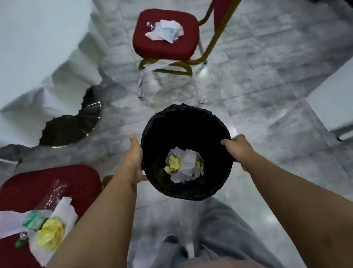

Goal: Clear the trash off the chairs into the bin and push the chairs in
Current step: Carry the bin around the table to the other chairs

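Observation:
I hold a black bin [166, 133] lined with a black bag between both hands, above the floor in front of me. My left hand [135, 156] lies flat against its left side with the fingers straight. My right hand [238, 148] grips the right rim. Crumpled white and yellow paper [184, 164] lies at the bin's bottom. A red chair [170, 48] ahead carries crumpled white paper [165, 30]. A second red chair [9, 260] at my lower left carries a clear plastic bottle [51, 196], white tissue and a yellow paper ball [50, 233].
A round table with a white cloth [6, 57] and a metal base [76, 125] stands at the left. White furniture [348, 93] sits at the right edge. The floor is grey marble tile. My grey trouser legs show below the bin.

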